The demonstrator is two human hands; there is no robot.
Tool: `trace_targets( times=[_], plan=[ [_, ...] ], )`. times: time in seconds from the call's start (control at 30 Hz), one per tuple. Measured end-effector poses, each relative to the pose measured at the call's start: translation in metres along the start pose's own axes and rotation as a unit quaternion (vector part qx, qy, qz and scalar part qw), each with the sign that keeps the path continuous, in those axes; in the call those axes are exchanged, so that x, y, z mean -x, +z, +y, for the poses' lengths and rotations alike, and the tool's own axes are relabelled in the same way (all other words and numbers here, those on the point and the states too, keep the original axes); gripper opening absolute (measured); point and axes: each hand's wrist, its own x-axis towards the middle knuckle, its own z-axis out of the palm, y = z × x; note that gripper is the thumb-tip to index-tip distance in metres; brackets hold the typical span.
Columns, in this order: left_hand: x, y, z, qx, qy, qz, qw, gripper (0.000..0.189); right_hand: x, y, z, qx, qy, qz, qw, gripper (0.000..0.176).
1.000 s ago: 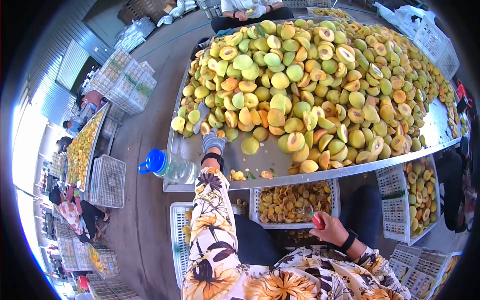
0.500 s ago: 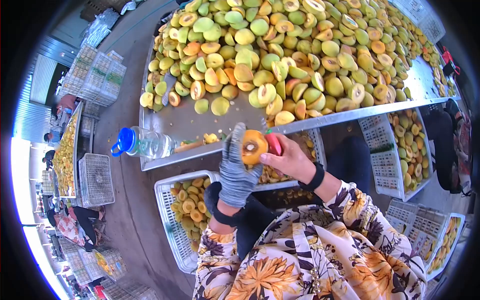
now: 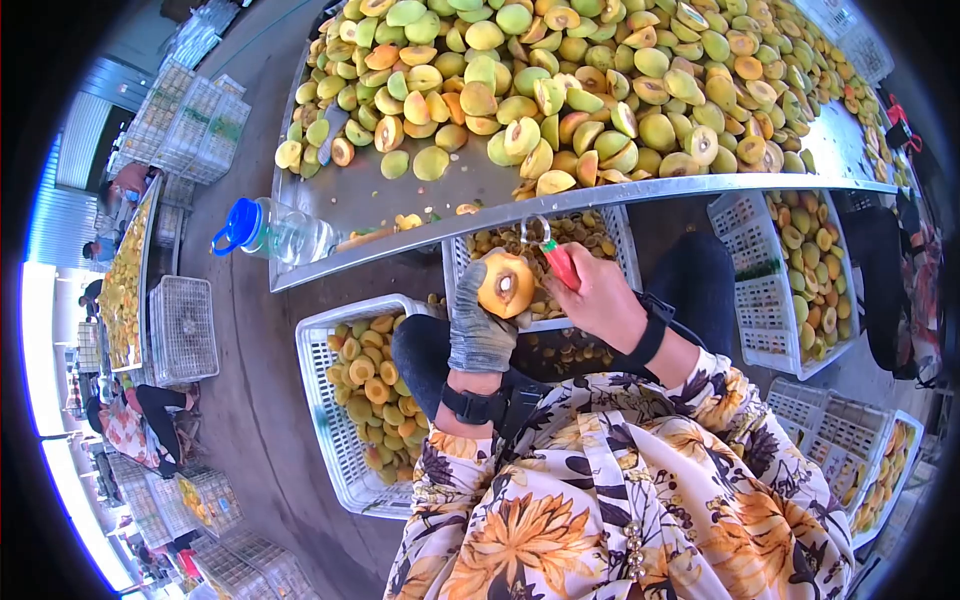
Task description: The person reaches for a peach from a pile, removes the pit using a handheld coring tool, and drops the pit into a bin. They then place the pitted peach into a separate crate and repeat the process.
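My left hand [image 3: 480,330], in a grey knit glove, holds a peach half [image 3: 497,291] with its cut face up; a pale stone or hollow shows at the centre. Beside it, my right hand [image 3: 598,297] is wrapped round a pitting tool [image 3: 561,265] with a red handle and a looped metal end. The loop is apart from the peach half, up and to its right. Both hands are just in front of the metal table [image 3: 420,240], above a white crate [image 3: 625,235] of fruit pieces.
Many peach halves [image 3: 600,100] are heaped on the table. A blue-capped bottle [image 3: 290,235] lies at its left corner. White crates of fruit stand to my left [image 3: 312,370] and right [image 3: 790,330]. Other people [image 3: 140,435] sit by another table at far left.
The tool's looped end has come away from the peach half and now shows, pointing up. My hands have moved slightly apart, and the table appears higher in view.
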Motion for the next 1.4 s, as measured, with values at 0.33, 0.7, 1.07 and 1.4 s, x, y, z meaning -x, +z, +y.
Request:
trace_targets(
  times=[0.33, 0.7, 1.07, 1.4],
  plan=[
    [-0.009, -0.013, -0.031, -0.020, 0.114, -0.047, 0.992, 0.031, 0.050, 0.009, 0.003, -0.058, 0.046, -0.092, 0.993, 0.027],
    [0.001, 0.001, -0.030, -0.155, 0.114, -0.058, 0.980, 0.030, 0.057, 0.009, 0.004, -0.074, 0.073, -0.119, 0.987, 0.022],
    [-0.023, -0.028, -0.017, -0.215, 0.095, -0.083, 0.968, 0.028, 0.044, 0.011, 0.024, -0.055, 0.005, -0.197, 0.979, 0.020],
    [-0.022, -0.013, -0.027, -0.146, 0.173, 0.044, 0.973, 0.022, 0.046, 0.013, -0.013, -0.186, 0.258, -0.282, 0.905, 0.019]
  ],
)
